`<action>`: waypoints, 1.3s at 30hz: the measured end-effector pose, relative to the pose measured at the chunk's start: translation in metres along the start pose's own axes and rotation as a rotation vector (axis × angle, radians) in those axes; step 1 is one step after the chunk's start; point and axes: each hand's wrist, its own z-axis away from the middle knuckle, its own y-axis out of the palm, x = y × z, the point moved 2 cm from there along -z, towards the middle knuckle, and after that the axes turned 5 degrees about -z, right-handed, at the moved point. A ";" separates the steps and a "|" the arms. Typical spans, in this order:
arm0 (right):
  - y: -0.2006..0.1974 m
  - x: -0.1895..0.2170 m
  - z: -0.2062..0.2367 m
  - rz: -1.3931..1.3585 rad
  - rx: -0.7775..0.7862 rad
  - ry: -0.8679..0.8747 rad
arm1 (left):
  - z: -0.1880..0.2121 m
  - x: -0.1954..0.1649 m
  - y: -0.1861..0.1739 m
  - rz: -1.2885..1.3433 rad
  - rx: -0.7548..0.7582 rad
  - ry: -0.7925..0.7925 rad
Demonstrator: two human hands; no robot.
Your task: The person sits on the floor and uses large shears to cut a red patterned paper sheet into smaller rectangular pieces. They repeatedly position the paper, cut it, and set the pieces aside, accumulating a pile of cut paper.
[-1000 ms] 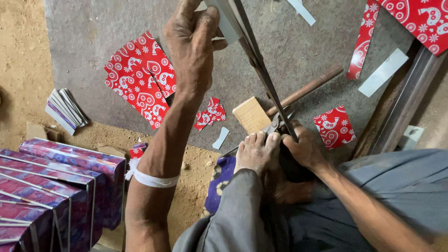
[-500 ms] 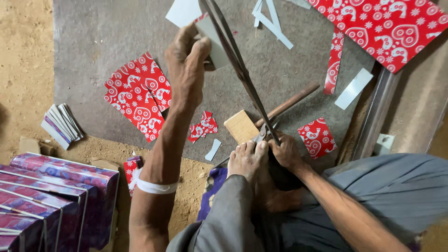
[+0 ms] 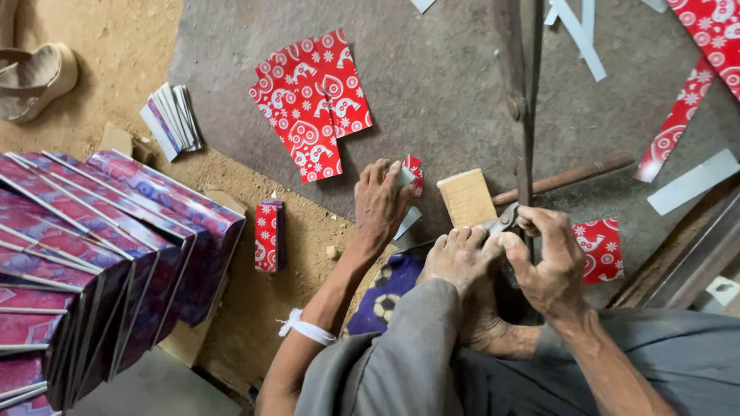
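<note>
My left hand point(image 3: 380, 204) rests low on the grey floor slab, its fingertips pinching a small red patterned sheet piece point(image 3: 412, 173). My right hand point(image 3: 549, 258) grips the lower handle of long metal shears point(image 3: 525, 115), whose blades rise straight up the view. My bare foot point(image 3: 459, 258) presses beside the shears' base, between the two hands. A pale wooden block point(image 3: 466, 196) stands just above the foot, close to both hands. A wooden-handled tool point(image 3: 574, 176) lies behind the shears.
Purple-pink patterned boxes point(image 3: 116, 254) are stacked at left. Red patterned sheets point(image 3: 312, 104) lie above my left hand, more point(image 3: 717, 38) at top right. Also about: a small red box point(image 3: 268, 235), a card stack point(image 3: 173, 115), grey strips point(image 3: 694, 181), a red offcut point(image 3: 601, 246), a sandal point(image 3: 35, 69).
My left hand has come down from high beside the shears' blades to the floor near the wooden block. The right hand stays at the shears' base. The view has shifted.
</note>
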 end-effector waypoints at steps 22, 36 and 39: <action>0.246 -0.026 -0.129 -0.865 0.553 0.724 | 0.044 0.063 -0.043 0.936 -0.172 -0.831; -0.014 0.004 -0.074 -1.056 -0.020 0.428 | 0.006 -0.029 -0.048 1.389 0.171 -0.802; -0.026 0.006 -0.061 -0.923 -0.062 0.314 | -0.013 -0.050 -0.073 1.230 0.307 -0.610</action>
